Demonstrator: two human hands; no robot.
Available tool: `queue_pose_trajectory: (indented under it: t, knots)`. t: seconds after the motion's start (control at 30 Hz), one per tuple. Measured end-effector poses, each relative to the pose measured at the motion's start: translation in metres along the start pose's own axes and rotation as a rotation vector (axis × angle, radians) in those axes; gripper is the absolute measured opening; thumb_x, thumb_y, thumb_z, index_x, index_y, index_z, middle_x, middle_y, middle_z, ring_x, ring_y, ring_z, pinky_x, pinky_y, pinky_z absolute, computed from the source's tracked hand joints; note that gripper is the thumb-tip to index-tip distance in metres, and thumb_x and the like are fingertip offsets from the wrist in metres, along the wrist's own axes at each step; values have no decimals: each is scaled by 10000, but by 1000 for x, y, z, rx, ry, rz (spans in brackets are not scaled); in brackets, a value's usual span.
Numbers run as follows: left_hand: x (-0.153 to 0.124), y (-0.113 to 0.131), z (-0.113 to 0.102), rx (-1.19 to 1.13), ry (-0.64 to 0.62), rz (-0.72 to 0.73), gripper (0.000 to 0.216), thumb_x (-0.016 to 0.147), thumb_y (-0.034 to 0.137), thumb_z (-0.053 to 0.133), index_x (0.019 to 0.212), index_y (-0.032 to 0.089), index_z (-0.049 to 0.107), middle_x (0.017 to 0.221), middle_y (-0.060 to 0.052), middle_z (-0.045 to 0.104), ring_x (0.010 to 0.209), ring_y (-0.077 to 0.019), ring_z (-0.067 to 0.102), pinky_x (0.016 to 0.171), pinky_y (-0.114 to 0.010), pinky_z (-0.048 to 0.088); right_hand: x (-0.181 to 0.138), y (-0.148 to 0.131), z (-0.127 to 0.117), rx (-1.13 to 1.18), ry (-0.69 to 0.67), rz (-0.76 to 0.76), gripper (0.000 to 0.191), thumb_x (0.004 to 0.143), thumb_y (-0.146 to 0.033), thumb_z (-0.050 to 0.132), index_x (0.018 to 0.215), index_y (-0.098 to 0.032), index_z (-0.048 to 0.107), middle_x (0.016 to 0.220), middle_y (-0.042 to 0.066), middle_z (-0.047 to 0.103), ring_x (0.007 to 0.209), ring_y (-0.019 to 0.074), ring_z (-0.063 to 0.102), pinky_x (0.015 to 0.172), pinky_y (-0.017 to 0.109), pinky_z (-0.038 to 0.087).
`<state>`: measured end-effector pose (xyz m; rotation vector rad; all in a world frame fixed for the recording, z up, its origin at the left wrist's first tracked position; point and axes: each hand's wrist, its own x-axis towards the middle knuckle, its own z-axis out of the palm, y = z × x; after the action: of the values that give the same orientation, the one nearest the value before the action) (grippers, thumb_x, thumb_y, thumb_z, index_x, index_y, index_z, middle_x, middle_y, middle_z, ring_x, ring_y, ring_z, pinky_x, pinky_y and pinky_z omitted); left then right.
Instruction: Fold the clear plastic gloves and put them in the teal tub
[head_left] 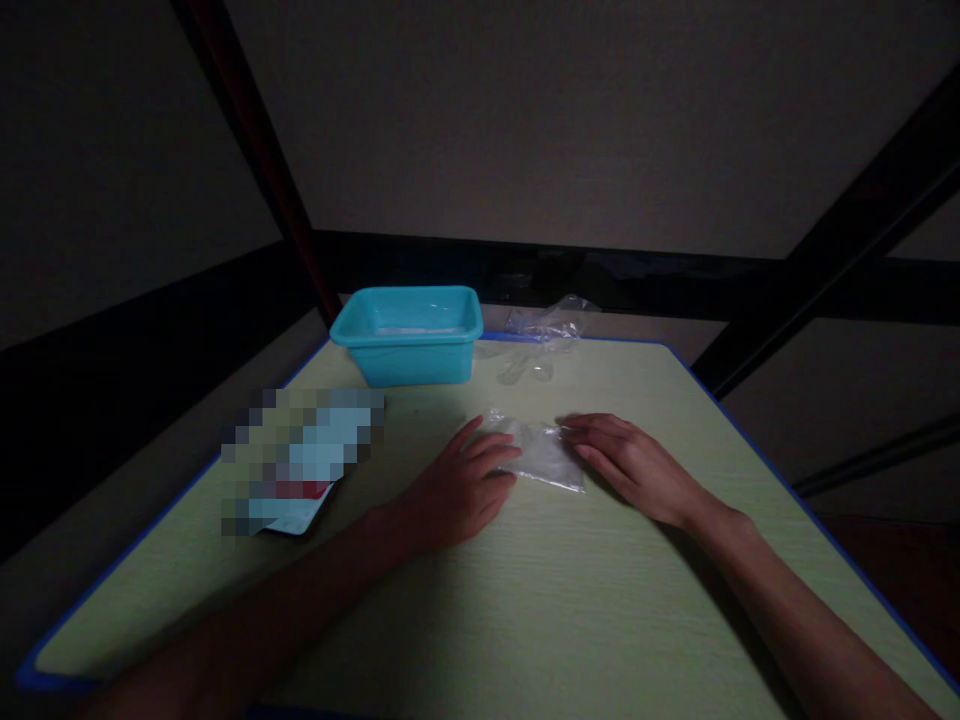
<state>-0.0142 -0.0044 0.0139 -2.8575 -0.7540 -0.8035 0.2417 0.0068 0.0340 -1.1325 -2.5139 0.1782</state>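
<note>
A small clear plastic bag (546, 458) lies flat on the table between my two hands. My left hand (472, 480) rests at its left side, fingers spread, with the fingertips on the plastic. At the bag's right edge is my right hand (619, 455), its fingers stretched out and lying close together, the tips touching the edge. Neither hand is wrapped round anything. Beyond the hands, a crumpled clear plastic bag (555, 325) lies near the table's far edge.
A turquoise plastic basin (412, 360) stands at the back left, with something pale inside. Left of my left hand lies a flat, partly pixelated object (300, 515) with a light blue surface. The pale table (525, 620) has a blue rim, and dark bars stand behind it.
</note>
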Motion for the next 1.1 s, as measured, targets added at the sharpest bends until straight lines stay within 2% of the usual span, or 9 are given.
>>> queue_pose_trajectory:
  t: [0.2,0.33,0.53,0.7,0.83,0.93,1.0,1.1]
  knots:
    - [3,5,3,93,-20,61,217,898,160,436,913,152,652,1172,-55,640,1145,-202,514,1125,-478,164,0,6,5,27,26,-2,356,945,-268,355,1052,-104,653,1092,157,668,1022,243,609,897,422,497]
    - [10,13,7,142,-104,77,231,896,231,473,1050,152,626,1263,-52,587,1201,-227,472,1129,-508,113,1,6,7,36,41,-6,369,945,-283,353,1047,-106,661,1089,161,667,1020,249,610,890,428,499]
    - [15,19,9,169,-187,53,341,887,323,502,1149,121,583,1305,-66,553,1236,-256,446,1118,-521,149,2,0,4,113,52,21,378,942,-312,351,1043,-138,671,1170,154,633,1069,255,584,928,462,462]
    - [14,17,8,109,-180,103,338,890,272,494,1175,109,569,1296,-94,558,1229,-236,467,1110,-466,225,4,-11,-3,380,40,28,432,941,-422,341,1065,-175,672,1245,120,602,1181,243,517,1005,471,385]
    - [19,23,-13,-171,-197,41,338,914,218,406,1175,83,573,1270,-128,573,1159,-204,542,1026,-369,380,3,-15,-10,689,-31,122,524,913,-540,333,929,-193,726,1112,92,682,1127,251,565,1033,468,335]
    - [26,29,-36,-477,-180,-117,337,914,231,395,1146,124,615,1210,-107,620,1086,-196,593,931,-316,454,0,-13,-14,937,-118,229,652,861,-669,274,842,-215,740,909,71,733,951,250,652,919,437,434]
    - [30,29,-46,-736,-133,-266,330,897,269,431,1126,162,642,1169,-82,648,1046,-206,613,876,-313,479,0,-12,-14,1049,-155,282,788,800,-767,180,763,-209,735,746,76,726,851,246,673,813,406,483]
    - [34,25,-49,-1151,0,-573,357,861,403,487,1036,173,697,926,-67,723,858,-211,666,740,-310,511,2,-17,-11,1184,-126,339,891,752,-812,67,667,-191,700,614,91,682,806,235,674,733,368,498]
